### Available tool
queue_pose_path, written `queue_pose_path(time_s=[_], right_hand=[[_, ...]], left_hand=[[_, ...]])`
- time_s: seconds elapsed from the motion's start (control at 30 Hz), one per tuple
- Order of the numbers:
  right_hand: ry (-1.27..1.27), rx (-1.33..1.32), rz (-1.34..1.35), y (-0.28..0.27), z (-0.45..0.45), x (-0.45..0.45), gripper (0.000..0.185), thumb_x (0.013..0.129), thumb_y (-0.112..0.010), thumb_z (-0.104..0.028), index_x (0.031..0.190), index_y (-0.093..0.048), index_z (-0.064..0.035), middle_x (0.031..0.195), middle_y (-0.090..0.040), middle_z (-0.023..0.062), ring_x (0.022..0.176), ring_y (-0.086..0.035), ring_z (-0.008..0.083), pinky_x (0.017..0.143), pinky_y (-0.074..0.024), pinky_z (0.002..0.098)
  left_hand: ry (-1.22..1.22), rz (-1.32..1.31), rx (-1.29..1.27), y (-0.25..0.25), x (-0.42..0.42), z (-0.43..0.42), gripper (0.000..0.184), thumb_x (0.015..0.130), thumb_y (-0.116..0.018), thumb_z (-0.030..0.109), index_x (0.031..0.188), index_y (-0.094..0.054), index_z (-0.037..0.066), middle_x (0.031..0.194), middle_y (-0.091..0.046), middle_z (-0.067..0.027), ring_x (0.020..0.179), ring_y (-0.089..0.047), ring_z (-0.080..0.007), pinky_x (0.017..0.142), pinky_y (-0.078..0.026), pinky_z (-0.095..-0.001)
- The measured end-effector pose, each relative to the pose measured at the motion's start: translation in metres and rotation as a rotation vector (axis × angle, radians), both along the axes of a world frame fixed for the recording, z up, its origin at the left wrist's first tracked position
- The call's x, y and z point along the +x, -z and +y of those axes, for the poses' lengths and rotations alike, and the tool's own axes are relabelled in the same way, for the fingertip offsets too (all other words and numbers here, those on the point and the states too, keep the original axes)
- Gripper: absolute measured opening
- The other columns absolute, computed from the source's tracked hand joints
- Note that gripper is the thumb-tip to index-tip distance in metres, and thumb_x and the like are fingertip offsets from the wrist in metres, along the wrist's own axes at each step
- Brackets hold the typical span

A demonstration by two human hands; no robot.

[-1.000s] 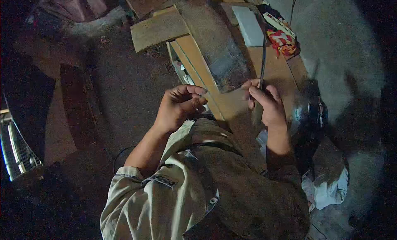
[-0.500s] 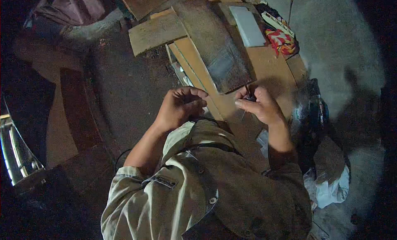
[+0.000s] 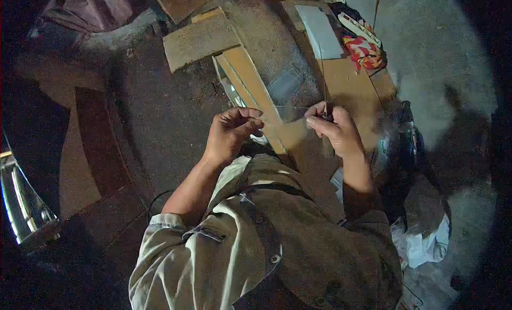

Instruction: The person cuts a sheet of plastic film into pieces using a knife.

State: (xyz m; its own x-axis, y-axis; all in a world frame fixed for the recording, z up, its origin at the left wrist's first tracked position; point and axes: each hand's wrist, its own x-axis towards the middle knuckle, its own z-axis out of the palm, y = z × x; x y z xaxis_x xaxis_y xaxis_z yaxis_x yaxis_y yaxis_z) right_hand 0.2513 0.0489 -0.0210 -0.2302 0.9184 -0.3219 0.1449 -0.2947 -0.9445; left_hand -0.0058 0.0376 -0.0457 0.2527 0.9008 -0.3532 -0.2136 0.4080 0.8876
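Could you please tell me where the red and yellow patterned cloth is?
In the head view, it lies at the upper right, just right of the white slab.

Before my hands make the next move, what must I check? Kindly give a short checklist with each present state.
1. Thin dark rod held in right hand: ok.
2. Thin pale thread running nearly straight between hands: ok.
3. Grip of left hand on thread: cannot tell, too fine.
4. Red, white and yellow cloth away from hands: ok.
5. Even lighting: not ok, deep shadows.
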Motion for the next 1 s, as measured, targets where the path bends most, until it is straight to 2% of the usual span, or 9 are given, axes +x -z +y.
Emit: queue_pose_path(time_s=[0.3,0.33,0.43,0.5,0.57,0.7,0.77,0.87,1.0], right_hand=[[0.040,-0.014,-0.047,0.000,0.005,-0.004,0.014,0.080,-0.064,-0.016,0.086,-0.060,-0.0042,0.075,-0.057,0.0002,0.064,-0.048,0.0065,0.055,-0.0373,0.0221],[0.059,0.032,-0.042,0.000,0.005,-0.006,0.012,0.080,-0.065,-0.020,0.083,-0.062,-0.0090,0.069,-0.055,-0.0057,0.060,-0.046,0.0042,0.054,-0.0362,0.0218],[0.031,0.007,-0.038,0.001,0.009,-0.005,0.015,0.081,-0.063,-0.017,0.087,-0.059,-0.0042,0.076,-0.058,0.0014,0.065,-0.049,0.0072,0.055,-0.0379,0.0223],[0.041,0.008,-0.047,0.006,0.013,-0.004,0.015,0.081,-0.063,-0.017,0.087,-0.059,-0.0040,0.076,-0.058,0.0015,0.065,-0.050,0.0072,0.055,-0.0382,0.0222],[0.049,0.012,-0.056,0.010,0.018,-0.004,0.016,0.081,-0.063,-0.017,0.087,-0.059,-0.0039,0.076,-0.058,0.0016,0.065,-0.050,0.0072,0.056,-0.0384,0.0222],[0.061,0.038,-0.047,0.014,0.034,-0.004,0.015,0.081,-0.063,-0.016,0.088,-0.059,-0.0030,0.077,-0.059,0.0016,0.065,-0.050,0.0070,0.056,-0.0394,0.0221],[0.053,0.055,-0.072,0.016,0.043,-0.004,0.015,0.081,-0.063,-0.015,0.089,-0.059,-0.0028,0.077,-0.059,0.0015,0.064,-0.050,0.0070,0.056,-0.0396,0.0221],[0.017,0.113,-0.107,0.020,0.056,-0.005,0.015,0.081,-0.063,-0.014,0.089,-0.059,-0.0021,0.077,-0.059,0.0015,0.063,-0.051,0.0071,0.055,-0.0394,0.0216],[0.014,0.123,-0.143,0.028,0.068,-0.005,0.014,0.081,-0.065,-0.016,0.086,-0.061,-0.0048,0.073,-0.057,-0.0015,0.061,-0.049,0.0066,0.055,-0.0386,0.0222]], left_hand=[[-0.012,-0.022,-0.003,0.005,0.000,0.006,0.017,0.085,-0.063,0.004,0.100,-0.061,-0.003,0.086,-0.065,-0.0069,0.076,-0.061,-0.0126,0.070,-0.051,-0.0276],[-0.001,0.001,-0.003,0.005,-0.001,0.007,0.017,0.085,-0.062,0.004,0.100,-0.061,-0.003,0.086,-0.064,-0.0069,0.076,-0.061,-0.0126,0.071,-0.051,-0.0278],[0.010,0.009,0.027,0.007,-0.001,0.009,0.017,0.085,-0.062,0.004,0.100,-0.060,-0.003,0.086,-0.064,-0.0069,0.076,-0.060,-0.0126,0.072,-0.051,-0.0284],[0.008,-0.006,0.056,0.010,0.000,0.009,0.017,0.085,-0.062,0.003,0.100,-0.060,-0.004,0.086,-0.064,-0.0070,0.076,-0.060,-0.0126,0.072,-0.052,-0.0287],[-0.013,-0.174,0.012,0.021,0.002,0.009,0.017,0.085,-0.062,0.003,0.101,-0.060,-0.003,0.087,-0.064,-0.0070,0.076,-0.061,-0.0131,0.071,-0.051,-0.0282],[-0.019,-0.184,-0.163,0.027,0.007,0.009,0.015,0.086,-0.059,0.004,0.100,-0.061,0.000,0.090,-0.064,-0.0073,0.080,-0.062,-0.0147,0.072,-0.051,-0.0281],[-0.020,-0.133,-0.131,0.032,0.012,0.007,0.015,0.085,-0.060,0.003,0.100,-0.061,0.001,0.090,-0.064,-0.0074,0.081,-0.062,-0.0149,0.072,-0.051,-0.0286],[-0.050,-0.275,-0.094,0.054,0.018,0.002,0.019,0.084,-0.062,0.003,0.103,-0.060,0.002,0.090,-0.064,-0.0077,0.081,-0.062,-0.0159,0.075,-0.051,-0.0301],[-0.067,-0.235,-0.150,0.042,0.024,0.006,0.019,0.084,-0.062,0.003,0.103,-0.059,0.000,0.090,-0.064,-0.0086,0.081,-0.062,-0.0166,0.074,-0.052,-0.0301]])
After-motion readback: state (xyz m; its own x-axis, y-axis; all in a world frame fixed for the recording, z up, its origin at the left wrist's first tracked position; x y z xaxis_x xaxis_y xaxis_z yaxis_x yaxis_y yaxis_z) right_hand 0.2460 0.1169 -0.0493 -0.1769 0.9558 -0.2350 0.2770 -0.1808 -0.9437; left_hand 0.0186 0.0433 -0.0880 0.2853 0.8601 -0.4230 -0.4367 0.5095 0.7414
